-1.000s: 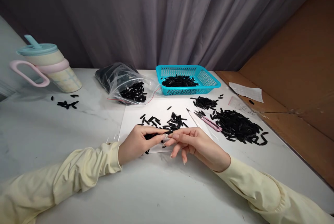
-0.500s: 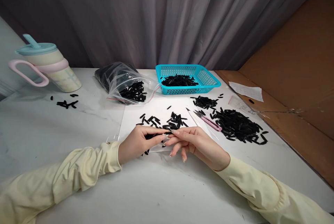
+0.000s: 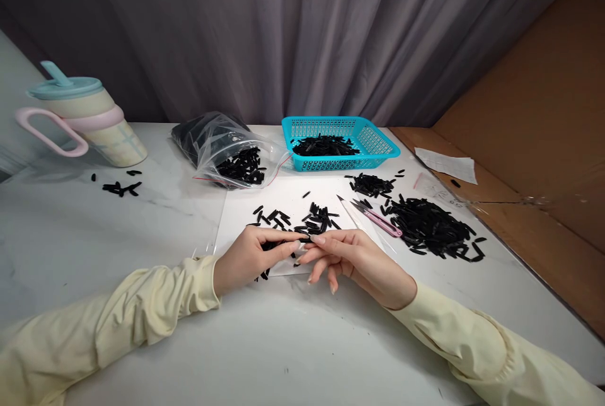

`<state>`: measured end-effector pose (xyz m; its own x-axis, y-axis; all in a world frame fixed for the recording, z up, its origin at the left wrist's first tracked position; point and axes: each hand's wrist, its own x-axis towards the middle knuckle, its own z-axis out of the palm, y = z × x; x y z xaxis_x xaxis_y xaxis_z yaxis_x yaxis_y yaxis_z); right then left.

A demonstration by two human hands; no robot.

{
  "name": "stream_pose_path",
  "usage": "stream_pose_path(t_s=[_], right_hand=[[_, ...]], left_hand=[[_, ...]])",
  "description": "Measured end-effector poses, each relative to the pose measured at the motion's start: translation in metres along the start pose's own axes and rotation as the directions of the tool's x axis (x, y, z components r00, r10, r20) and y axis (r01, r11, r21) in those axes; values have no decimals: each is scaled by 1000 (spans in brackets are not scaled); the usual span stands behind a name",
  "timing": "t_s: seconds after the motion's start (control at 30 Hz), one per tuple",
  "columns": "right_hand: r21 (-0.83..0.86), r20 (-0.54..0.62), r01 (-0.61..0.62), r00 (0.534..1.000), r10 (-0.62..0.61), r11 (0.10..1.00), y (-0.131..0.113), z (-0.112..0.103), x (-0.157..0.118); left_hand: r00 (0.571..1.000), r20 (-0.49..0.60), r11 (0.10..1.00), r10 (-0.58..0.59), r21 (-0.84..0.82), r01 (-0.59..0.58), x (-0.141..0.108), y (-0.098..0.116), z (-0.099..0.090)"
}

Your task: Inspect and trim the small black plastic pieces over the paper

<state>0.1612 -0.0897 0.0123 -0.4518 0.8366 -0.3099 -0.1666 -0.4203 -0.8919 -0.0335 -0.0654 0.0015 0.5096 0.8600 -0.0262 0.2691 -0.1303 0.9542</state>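
Between the fingertips of both hands is a small black elongated piece (image 3: 306,240), mostly covered by the fingers. My left hand (image 3: 258,258) pinches its left end between thumb and forefinger. My right hand (image 3: 362,261) pinches the right end, its other fingers curled loosely below. Under and behind the hands, more loose black pieces (image 3: 320,218) of the same slim shape are scattered on a white sheet (image 3: 288,195). Pink-handled thread snips (image 3: 380,220) and a slim pointed white tool (image 3: 354,212) lie on the sheet's right side.
A large heap of black pieces (image 3: 430,229) is on the right, a smaller pile (image 3: 372,185) behind it. At the back stand a blue basket (image 3: 347,164) and an opened zip bag (image 3: 208,141), both holding black pieces. A tumbler (image 3: 101,122) stands at left; a paper slip (image 3: 447,166) lies at right.
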Motion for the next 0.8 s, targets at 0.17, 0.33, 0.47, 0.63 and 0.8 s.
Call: stream_pose_path(t_s=[0.17,0.33,0.47,0.63,0.8], right_hand=[[-9,13,12,1000,-12,1000,-1,-1,0],[-8,23,9,1000,-9,1000,-1,-1,0],[-15,26,15,1000,-14,1000,-1,0,-1],[-30,21,22,1000,-21,999,-2,1,-1],[-16,19,18,1000,-18,1000,-2,1,-2]], left_hand=[[1000,-8,1000,8,-14,-8,-1,3,0],[999,-42,1000,30,8,-29,-2,1,0],[996,-53,997,74,9,-74,-1,0,-1],[993,-57,995,100,9,-99,0,1,-1],[994,-60,996,93,15,-92,-1,3,-1]])
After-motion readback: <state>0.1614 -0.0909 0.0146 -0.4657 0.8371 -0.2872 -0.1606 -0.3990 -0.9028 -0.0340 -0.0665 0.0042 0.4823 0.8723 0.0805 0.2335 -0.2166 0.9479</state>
